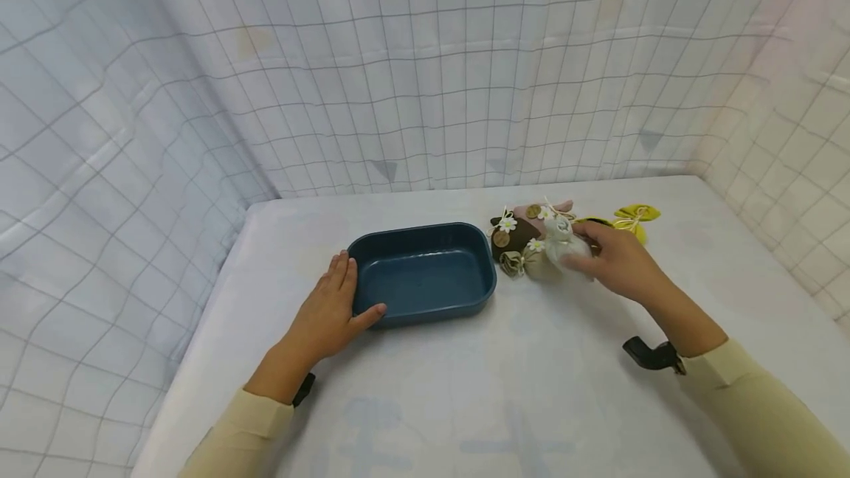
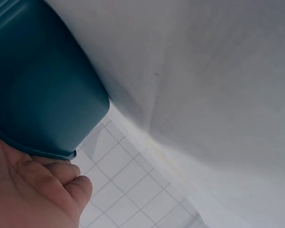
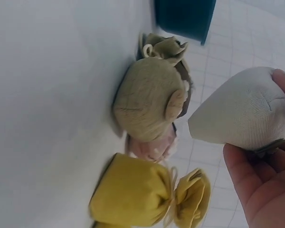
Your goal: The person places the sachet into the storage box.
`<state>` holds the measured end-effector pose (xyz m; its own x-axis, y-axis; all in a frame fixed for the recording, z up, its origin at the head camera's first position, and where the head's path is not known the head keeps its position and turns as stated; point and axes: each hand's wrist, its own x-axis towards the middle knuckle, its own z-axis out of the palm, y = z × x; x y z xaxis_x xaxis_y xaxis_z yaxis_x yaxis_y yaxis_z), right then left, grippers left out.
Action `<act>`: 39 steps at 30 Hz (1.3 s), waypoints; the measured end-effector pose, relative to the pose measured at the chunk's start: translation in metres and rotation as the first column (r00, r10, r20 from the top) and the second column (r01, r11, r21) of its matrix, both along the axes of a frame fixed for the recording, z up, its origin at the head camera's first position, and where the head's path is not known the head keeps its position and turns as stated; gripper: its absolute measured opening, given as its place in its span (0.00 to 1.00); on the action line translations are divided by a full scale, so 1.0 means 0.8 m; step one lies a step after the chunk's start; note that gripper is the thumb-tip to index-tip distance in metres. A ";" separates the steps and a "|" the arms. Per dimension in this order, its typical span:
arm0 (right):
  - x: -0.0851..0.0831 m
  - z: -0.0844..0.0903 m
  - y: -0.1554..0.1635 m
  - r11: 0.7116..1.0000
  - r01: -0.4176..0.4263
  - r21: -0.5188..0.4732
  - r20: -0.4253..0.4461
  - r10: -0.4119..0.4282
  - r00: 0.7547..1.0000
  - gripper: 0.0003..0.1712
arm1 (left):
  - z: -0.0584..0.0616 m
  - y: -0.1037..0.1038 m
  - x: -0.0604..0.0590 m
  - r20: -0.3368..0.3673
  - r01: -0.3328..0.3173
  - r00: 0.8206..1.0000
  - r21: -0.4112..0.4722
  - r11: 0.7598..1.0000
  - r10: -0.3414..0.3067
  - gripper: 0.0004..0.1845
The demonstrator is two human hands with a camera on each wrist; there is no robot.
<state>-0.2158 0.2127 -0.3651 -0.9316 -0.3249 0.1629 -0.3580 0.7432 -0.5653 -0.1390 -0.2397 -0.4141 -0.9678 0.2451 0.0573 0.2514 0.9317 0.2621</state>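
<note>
Blue tray (image 1: 425, 310) (nothing inside) under flat left hand (image 1: 328, 316); right hand (image 1: 614, 260) grips white sachet (image 1: 564, 242).

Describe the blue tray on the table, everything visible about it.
The blue tray is a shallow, rounded-corner rectangular dish in dark teal-blue, plastic by its look, with a thin outward lip and nothing inside. It sits flat and upright on the white table, left of a cluster of small cloth pouches, apart from them. The left hand rests against its left end, fingers straight along the rim, thumb by the near corner.
</note>
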 end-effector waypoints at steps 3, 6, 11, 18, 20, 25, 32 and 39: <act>-0.003 0.006 -0.008 0.999 -0.018 -0.029 0.004 0.018 1.000 0.32 | 0.000 0.000 -0.001 0.005 -0.003 1.000 0.002 1.000 0.003 0.57; -0.007 0.010 -0.016 0.998 -0.030 -0.051 0.016 0.031 0.999 0.32 | -0.001 0.000 -0.001 0.021 -0.006 1.000 0.000 1.000 0.006 0.57; -0.015 0.016 -0.032 0.995 -0.049 -0.087 0.018 0.051 0.999 0.30 | -0.004 -0.001 -0.002 0.035 -0.008 0.999 -0.003 1.000 0.008 0.57; -0.032 0.027 -0.059 0.986 -0.101 -0.136 0.050 0.108 0.993 0.29 | -0.003 0.001 -0.004 0.026 -0.004 1.000 0.010 1.000 0.003 0.57; -0.037 0.031 -0.067 0.982 -0.124 -0.142 0.042 0.131 0.991 0.29 | -0.002 0.001 -0.005 0.023 -0.006 1.000 0.009 1.000 0.006 0.57; -0.046 0.035 -0.087 0.976 -0.174 -0.133 0.046 0.181 0.982 0.32 | -0.001 0.000 -0.007 0.020 -0.008 1.000 0.000 1.000 0.008 0.57; -0.055 0.047 -0.118 0.980 -0.180 -0.087 0.039 0.184 0.982 0.36 | -0.002 0.000 -0.006 0.044 -0.014 0.999 -0.005 1.000 0.014 0.57; -0.064 0.060 -0.156 0.944 -0.306 -0.122 -0.002 0.309 0.951 0.34 | -0.003 -0.003 -0.004 0.030 -0.007 1.000 -0.001 1.000 0.007 0.58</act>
<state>-0.2670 0.0878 -0.3173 -0.7925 -0.5752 0.2027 -0.5479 0.5255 -0.6509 -0.1423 -0.2418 -0.4167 -0.9709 0.2381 0.0278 0.2367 0.9338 0.2684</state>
